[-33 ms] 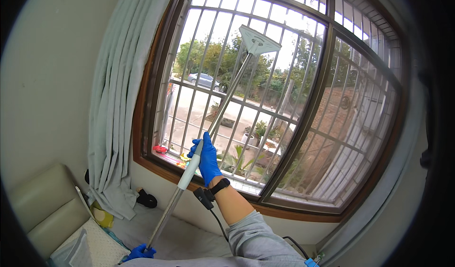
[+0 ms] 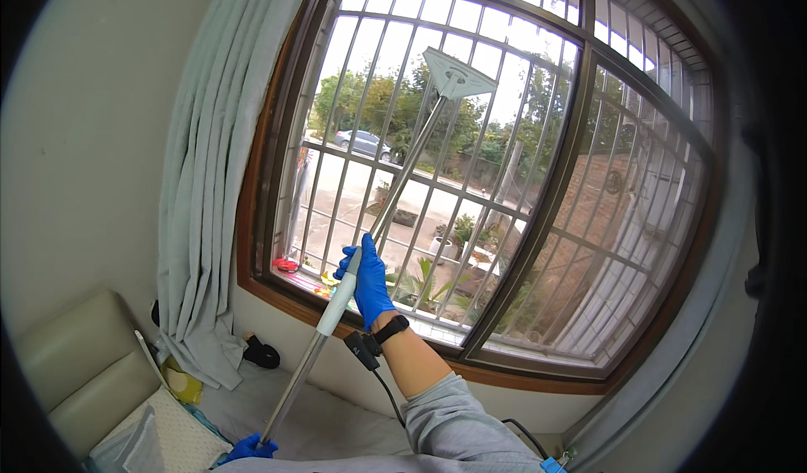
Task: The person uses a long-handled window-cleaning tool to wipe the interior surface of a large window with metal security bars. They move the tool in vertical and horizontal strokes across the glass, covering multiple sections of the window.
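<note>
A long-handled window squeegee point(image 2: 418, 149) slants up in front of the barred window, its pale triangular head point(image 2: 458, 78) high against the left pane. Whether the head touches the glass, I cannot tell. My right hand point(image 2: 370, 284), in a blue glove, is closed round the pole at the upper end of its pale grip sleeve point(image 2: 338, 305). A black strap with a small device and cable point(image 2: 363, 351) is on that wrist. Low at the picture's bottom edge, my left hand point(image 2: 250, 448), also blue-gloved, is closed round the lower pole; part of it is cut off.
A brown window frame point(image 2: 538, 374) surrounds the panes. A grey curtain point(image 2: 202, 170) hangs left, another point(image 2: 664, 364) at right. Below lies a bed point(image 2: 336, 410) with a padded headboard point(image 2: 88, 372), a pillow point(image 2: 160, 431) and a black item point(image 2: 261, 353). Small colourful things point(image 2: 286, 265) sit along the sill.
Hardly anything differs: the squeegee head sits a touch lower. Both hands keep their hold on the pole.
</note>
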`<state>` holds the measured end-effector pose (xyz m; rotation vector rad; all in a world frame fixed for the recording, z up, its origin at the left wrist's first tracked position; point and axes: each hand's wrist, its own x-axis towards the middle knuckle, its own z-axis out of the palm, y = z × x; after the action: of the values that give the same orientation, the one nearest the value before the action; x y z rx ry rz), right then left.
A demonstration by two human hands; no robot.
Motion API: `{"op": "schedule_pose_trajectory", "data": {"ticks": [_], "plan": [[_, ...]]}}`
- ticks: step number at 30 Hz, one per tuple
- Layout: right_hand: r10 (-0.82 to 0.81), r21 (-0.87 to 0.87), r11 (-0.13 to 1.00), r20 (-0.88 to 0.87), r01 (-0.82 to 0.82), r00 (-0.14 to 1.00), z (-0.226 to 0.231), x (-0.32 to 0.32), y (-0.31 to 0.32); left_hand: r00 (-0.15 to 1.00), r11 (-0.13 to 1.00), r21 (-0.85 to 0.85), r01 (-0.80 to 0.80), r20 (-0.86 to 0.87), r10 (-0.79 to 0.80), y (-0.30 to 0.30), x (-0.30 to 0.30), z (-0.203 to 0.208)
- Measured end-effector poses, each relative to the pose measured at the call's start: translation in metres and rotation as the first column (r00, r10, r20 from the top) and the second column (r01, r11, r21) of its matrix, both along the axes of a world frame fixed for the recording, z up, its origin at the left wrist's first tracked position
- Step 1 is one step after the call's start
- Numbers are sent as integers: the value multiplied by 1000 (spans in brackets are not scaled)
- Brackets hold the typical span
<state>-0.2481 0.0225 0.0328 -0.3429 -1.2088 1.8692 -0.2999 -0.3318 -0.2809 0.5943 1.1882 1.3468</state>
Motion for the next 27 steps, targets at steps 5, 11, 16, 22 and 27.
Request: {"op": "schedule_pose_trajectory", "data": {"ticks": [5,11,16,22,27], "plan": [[-24,13,1000,29,24,999,-2,-5,4,999,997,67,35,-30,-33,4,-3,-11],[-27,3,1000,53,27,998,-7,-5,10,980,990,74,123,147,-133,4,-15,-37],[10,70,997,98,-17,995,0,1,8,948,989,0,147,286,-141,0,-14,-35],[311,143,933,140,-330,940,-16,31,-37,987,995,-77,-64,140,74,-44,-6,-3],[703,158,656,229,-738,674,-92,66,-134,971,968,-87,-236,20,239,-75,9,28]]}}
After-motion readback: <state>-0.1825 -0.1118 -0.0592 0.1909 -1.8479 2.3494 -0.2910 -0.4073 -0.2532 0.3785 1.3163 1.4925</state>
